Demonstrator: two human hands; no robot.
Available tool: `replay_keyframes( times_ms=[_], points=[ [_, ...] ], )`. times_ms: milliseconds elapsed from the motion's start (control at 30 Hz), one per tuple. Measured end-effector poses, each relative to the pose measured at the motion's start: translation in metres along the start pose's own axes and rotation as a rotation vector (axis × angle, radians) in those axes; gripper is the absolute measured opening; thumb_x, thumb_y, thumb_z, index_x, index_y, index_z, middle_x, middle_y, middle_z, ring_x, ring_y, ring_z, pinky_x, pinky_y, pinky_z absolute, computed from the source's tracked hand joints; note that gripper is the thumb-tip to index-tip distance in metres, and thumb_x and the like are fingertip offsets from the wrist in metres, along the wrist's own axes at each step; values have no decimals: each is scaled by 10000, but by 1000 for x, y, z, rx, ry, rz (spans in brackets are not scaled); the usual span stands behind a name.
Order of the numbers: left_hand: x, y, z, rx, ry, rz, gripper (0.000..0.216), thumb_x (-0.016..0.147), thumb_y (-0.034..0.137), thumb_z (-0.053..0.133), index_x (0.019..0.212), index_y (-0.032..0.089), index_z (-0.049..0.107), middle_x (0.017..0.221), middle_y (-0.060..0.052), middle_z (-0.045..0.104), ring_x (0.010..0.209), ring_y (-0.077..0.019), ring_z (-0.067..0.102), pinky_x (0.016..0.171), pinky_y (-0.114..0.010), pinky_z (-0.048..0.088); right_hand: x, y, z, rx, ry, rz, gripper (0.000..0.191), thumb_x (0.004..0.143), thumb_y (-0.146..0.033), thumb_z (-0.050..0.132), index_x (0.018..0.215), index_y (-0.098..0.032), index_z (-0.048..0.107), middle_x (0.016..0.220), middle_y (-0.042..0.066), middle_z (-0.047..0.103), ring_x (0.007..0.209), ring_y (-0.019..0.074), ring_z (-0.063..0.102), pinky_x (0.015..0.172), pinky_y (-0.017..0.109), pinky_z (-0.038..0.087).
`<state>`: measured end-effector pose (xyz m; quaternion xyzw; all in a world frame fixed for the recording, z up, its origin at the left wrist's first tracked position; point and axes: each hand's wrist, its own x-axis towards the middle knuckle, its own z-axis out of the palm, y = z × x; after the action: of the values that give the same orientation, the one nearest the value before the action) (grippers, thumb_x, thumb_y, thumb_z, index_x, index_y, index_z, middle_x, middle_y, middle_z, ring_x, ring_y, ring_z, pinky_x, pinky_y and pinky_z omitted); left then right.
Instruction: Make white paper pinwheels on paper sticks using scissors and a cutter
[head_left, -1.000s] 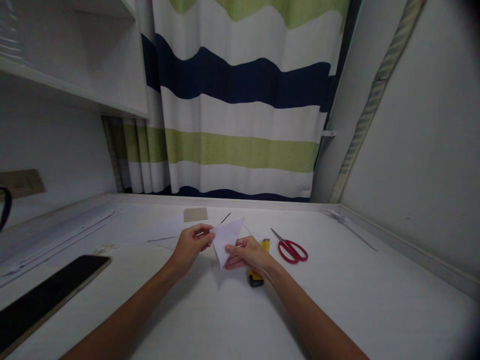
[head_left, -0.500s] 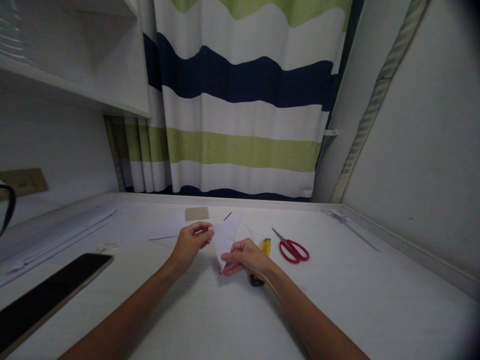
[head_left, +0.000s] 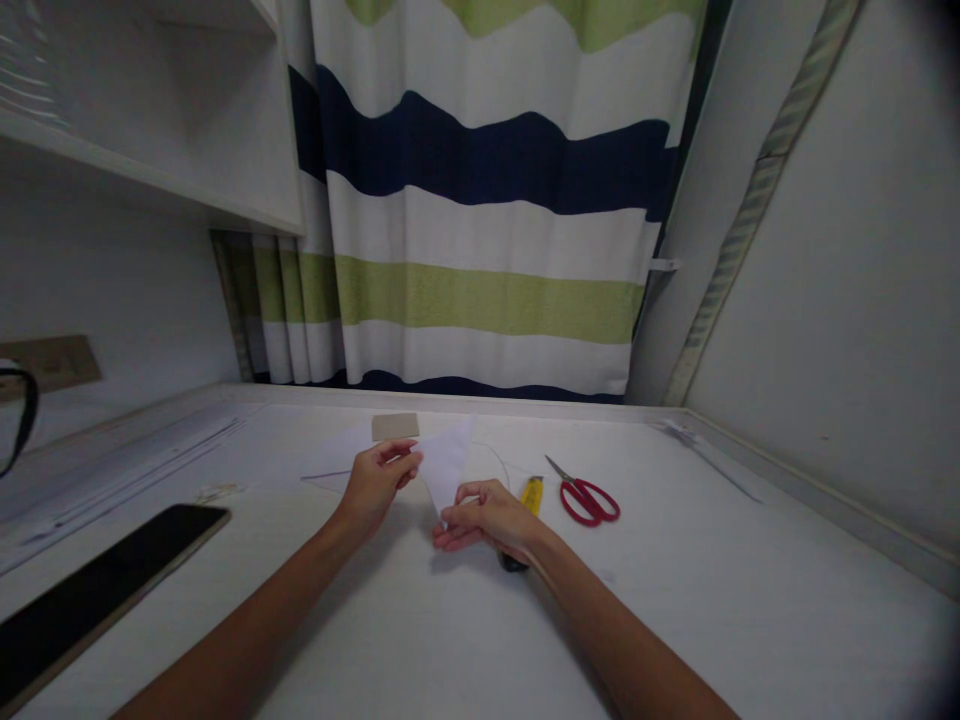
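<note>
Paper (head_left: 448,455) was held between the two hands over the desk (head_left: 420,630), lying at 2 o'clock from the left hand (head_left: 380,480) and 11 o'clock from the right hand (head_left: 484,515). Neither hand was nearer: both touched it. Its long axis ran from 1 o'clock down to 7 o'clock. The left hand pinched the side corner between thumb and fingers; the right hand gripped the lower tip, thumb on top, with the cutter (head_left: 532,494) partly hidden behind it. The scissors (head_left: 585,500) lay at 3 o'clock from the right hand. The paper looked white, plain and roughly triangular, its far point free; in the dim light, its layers could not be surely counted.
</note>
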<state>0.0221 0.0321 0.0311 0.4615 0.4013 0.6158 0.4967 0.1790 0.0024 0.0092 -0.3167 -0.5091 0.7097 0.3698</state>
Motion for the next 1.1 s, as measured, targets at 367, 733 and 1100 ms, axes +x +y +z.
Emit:
replay_keyframes(
  times_ms=[367, 733, 1100],
  points=[
    [-1, -1, 0, -95, 69, -1, 273, 463, 162, 695, 699, 100, 574, 576, 19, 549, 490, -56, 482, 450, -166, 361, -1, -3, 0, -27, 108, -94, 309, 490, -230, 712, 718, -110, 541, 582, 34, 630, 525, 137, 596, 576, 300, 485],
    [9, -1, -10, -146, 118, -31, 254, 468, 135, 680, 691, 118, 558, 569, 37, 552, 474, -32, 481, 450, -136, 366, -10, -12, 3, -123, 56, 38, 358, 478, -234, 714, 778, -84, 587, 588, 39, 631, 520, 139, 597, 594, 315, 480],
    [-7, 1, 4, -83, -89, -90, 259, 478, 183, 695, 691, 112, 566, 637, 17, 556, 544, -56, 495, 526, -166, 401, -4, -13, -4, -124, 219, -75, 247, 545, -349, 659, 546, -116, 576, 510, -22, 550, 463, 67, 499, 602, 245, 450]
  ],
)
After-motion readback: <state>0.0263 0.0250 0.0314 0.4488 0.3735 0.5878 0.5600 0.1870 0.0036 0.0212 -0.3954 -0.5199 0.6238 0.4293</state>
